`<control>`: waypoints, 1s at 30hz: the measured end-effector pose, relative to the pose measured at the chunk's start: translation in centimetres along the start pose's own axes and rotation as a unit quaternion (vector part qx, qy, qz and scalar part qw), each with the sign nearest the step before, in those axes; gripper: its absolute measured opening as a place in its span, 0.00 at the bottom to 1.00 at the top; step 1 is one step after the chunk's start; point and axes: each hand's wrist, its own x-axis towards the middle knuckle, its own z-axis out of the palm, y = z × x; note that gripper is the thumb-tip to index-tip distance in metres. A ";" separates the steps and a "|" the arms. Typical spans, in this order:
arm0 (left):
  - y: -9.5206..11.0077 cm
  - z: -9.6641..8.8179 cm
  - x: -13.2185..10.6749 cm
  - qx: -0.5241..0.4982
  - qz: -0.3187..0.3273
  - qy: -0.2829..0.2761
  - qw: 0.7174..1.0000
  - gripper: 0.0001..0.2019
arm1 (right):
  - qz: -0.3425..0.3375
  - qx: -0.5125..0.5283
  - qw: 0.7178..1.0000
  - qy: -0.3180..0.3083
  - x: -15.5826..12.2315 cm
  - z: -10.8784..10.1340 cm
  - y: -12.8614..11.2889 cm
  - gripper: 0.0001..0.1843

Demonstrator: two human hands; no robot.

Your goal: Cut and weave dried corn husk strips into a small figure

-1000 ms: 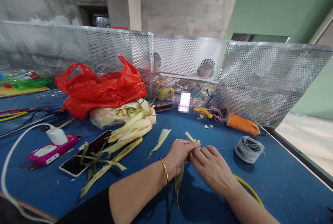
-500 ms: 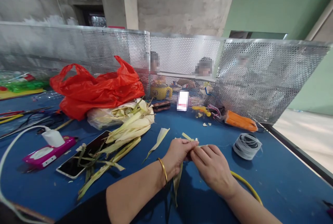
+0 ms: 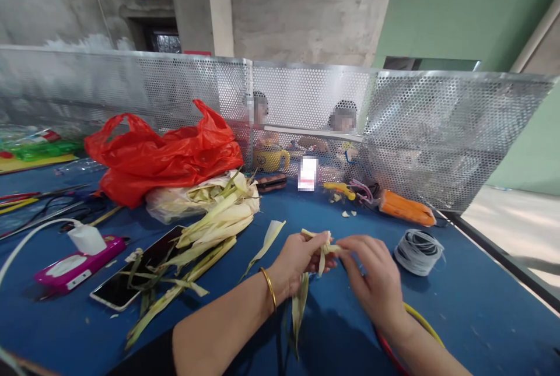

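Observation:
My left hand (image 3: pixel 298 260), with a gold bangle at the wrist, is closed around a bundle of pale green leaf strips (image 3: pixel 318 243); their long ends hang down below the fist to the blue table (image 3: pixel 472 294). My right hand (image 3: pixel 373 278) is just to the right of it, fingers pinched on the tip of a strip sticking out of the left fist. The right hand is slightly blurred.
A pile of leaf strips (image 3: pixel 205 230) lies left of centre over a phone (image 3: pixel 133 271), behind it a red plastic bag (image 3: pixel 161 154). A pink device with a white charger (image 3: pixel 74 262) sits far left. A grey cord coil (image 3: pixel 419 252) and an orange tool (image 3: pixel 405 208) lie right. A perforated metal screen (image 3: pixel 437 125) bounds the table; people sit behind it.
My right hand has shifted a little to the right, drawing the strip tip away from the left fist. The left hand has lifted slightly and the folded strip now stands up from it.

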 end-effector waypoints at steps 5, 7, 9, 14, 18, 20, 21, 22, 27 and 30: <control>-0.1 0.2 -0.4 0.056 -0.030 -0.052 0.997 0.25 | 0.360 0.243 0.896 -0.091 0.7 0.4 1.8 0.19; -0.3 0.3 -0.4 0.073 -0.037 -0.062 0.995 0.24 | 0.415 0.350 0.830 -0.129 0.7 0.7 2.0 0.21; -0.6 0.3 -0.3 0.085 -0.042 -0.064 0.993 0.22 | 0.440 0.384 0.803 -0.117 0.8 0.8 1.8 0.20; -0.7 0.2 -0.1 0.089 -0.042 -0.078 0.992 0.16 | 0.455 0.371 0.805 -0.082 0.8 1.0 1.2 0.19; -0.2 0.4 -0.5 0.084 -0.054 -0.080 0.992 0.14 | 0.459 0.347 0.816 -0.048 0.5 1.3 1.1 0.20; 0.2 0.5 -0.8 0.086 -0.063 -0.086 0.991 0.13 | 0.453 0.335 0.825 -0.039 0.3 1.5 1.2 0.19; 0.3 0.5 -0.9 0.089 -0.067 -0.091 0.990 0.12 | 0.450 0.328 0.830 -0.034 0.2 1.6 1.2 0.19; 0.5 0.5 -1.0 0.094 -0.071 -0.098 0.988 0.12 | 0.447 0.320 0.835 -0.030 0.1 1.7 1.3 0.19; 1.0 0.4 -1.1 0.096 -0.083 -0.095 0.987 0.11 | 0.416 0.261 0.871 -0.015 0.0 1.7 2.1 0.18; 1.0 0.2 -0.7 0.064 -0.068 -0.060 0.994 0.11 | 0.389 0.243 0.888 -0.041 0.4 1.3 2.6 0.20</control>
